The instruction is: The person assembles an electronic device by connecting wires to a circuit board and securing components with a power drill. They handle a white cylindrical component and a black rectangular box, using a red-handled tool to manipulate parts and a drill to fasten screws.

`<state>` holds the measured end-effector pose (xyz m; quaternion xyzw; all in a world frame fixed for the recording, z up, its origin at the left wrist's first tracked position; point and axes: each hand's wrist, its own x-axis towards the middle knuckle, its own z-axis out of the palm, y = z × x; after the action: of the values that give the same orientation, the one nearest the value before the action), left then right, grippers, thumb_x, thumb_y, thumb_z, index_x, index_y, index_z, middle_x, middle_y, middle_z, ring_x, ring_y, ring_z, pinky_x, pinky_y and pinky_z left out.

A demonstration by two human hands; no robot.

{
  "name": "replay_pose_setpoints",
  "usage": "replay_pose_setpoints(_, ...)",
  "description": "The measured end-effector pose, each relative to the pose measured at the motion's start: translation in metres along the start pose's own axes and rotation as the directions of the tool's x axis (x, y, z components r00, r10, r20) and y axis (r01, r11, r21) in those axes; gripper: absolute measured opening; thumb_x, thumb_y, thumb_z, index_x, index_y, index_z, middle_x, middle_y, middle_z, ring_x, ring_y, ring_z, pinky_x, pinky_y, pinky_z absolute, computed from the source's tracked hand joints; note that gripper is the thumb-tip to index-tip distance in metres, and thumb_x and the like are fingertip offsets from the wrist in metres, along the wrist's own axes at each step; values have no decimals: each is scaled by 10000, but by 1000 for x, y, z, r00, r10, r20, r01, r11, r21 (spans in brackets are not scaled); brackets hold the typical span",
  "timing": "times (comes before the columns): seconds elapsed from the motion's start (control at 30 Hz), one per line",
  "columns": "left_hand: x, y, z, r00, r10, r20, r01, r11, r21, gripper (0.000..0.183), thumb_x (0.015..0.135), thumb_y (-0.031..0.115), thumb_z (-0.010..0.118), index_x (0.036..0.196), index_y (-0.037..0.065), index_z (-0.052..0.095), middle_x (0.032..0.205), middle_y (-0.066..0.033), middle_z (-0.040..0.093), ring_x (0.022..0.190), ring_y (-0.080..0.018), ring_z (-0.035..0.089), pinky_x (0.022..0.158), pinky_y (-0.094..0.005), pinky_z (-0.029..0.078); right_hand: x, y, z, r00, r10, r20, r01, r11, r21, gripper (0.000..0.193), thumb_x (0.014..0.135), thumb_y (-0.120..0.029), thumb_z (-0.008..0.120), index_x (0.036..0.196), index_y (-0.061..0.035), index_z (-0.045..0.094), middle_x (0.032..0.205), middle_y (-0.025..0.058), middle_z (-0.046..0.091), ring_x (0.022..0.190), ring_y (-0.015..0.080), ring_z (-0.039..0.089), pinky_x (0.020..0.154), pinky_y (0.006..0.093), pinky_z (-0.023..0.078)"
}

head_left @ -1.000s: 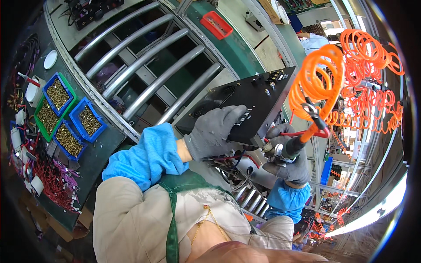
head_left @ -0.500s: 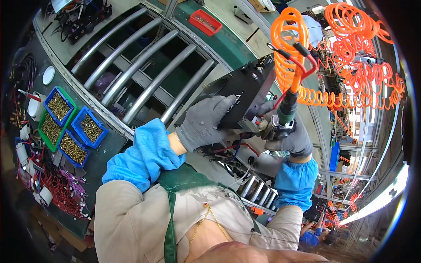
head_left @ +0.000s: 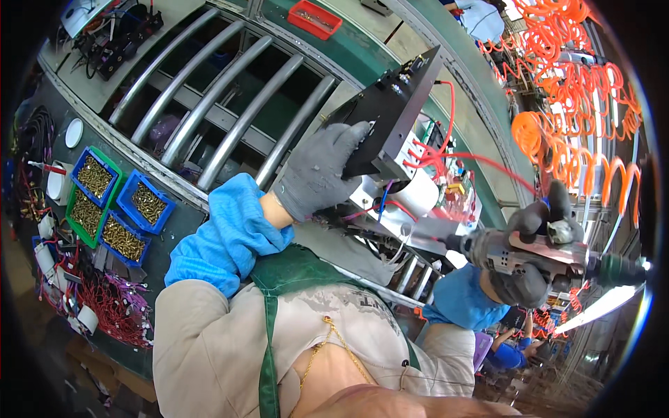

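My left hand (head_left: 317, 171), in a grey glove, grips the near left edge of a black metal panel (head_left: 394, 115). The panel stands tilted on a unit with red wires (head_left: 435, 155), a white cylinder (head_left: 416, 193) and a circuit board (head_left: 456, 188). At the right, my gloved right hand (head_left: 524, 284) is wrapped round a metal-bodied pneumatic screwdriver (head_left: 533, 256). Its front end points left toward the unit's lower part, and the tip is smeared by motion. I cannot tell whether the tip touches anything.
Metal rollers (head_left: 223, 104) lie beyond my left arm. Blue bins of brass-coloured screws (head_left: 124, 237) and a green tray (head_left: 85, 216) stand at the left, near bundled wires (head_left: 111, 306). A red tray (head_left: 315, 19) sits at the back. Orange coiled hoses (head_left: 557, 139) hang at the right.
My right hand has moved right, away from the black panel, and the screwdriver has swung from upright to lying sideways. The left hand keeps its grip; the panel's right side is now uncovered.
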<state>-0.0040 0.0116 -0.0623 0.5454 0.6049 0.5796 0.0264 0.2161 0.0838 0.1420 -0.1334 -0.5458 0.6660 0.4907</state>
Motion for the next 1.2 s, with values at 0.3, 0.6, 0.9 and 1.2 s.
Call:
replay_pose_setpoints(0.3,-4,5,-5,993,91,-70,-83,992,99,661,703,409,680,1226,57,481,1008,-142,544,889,-318,561,732,-419,474,-9,115,-14,925,-380,16,336,797,-502,572,646,45,631,1195,27,470,1134,211,560,975,284,602,820,429,531)
replay_pose_setpoints(0.6,-66,-21,-84,998,19,-59,-18,1000,19,630,707,285,735,1241,61,487,1175,-172,506,1046,-345,529,903,-427,448,4,118,9,907,-76,415,342,710,-616,467,727,-252,745,1044,-25,488,844,47,474,712,125,499,655,274,446)
replay_pose_setpoints(0.9,-206,-239,-334,561,-611,-558,615,-144,775,243,860,159,499,1024,78,659,1015,-124,643,950,-284,629,795,-411,524,-5,129,-10,954,-115,276,225,884,-409,476,737,-180,691,1145,-16,508,831,76,517,592,166,500,676,333,479)
replay_pose_setpoints(1.2,-200,-268,-370,339,-902,-266,459,-89,884,246,878,115,477,994,13,669,1016,-190,661,941,-334,654,780,-442,535,-25,127,-30,998,22,63,3,930,-366,511,699,-130,632,1178,9,523,772,90,550,576,192,515,690,399,489)
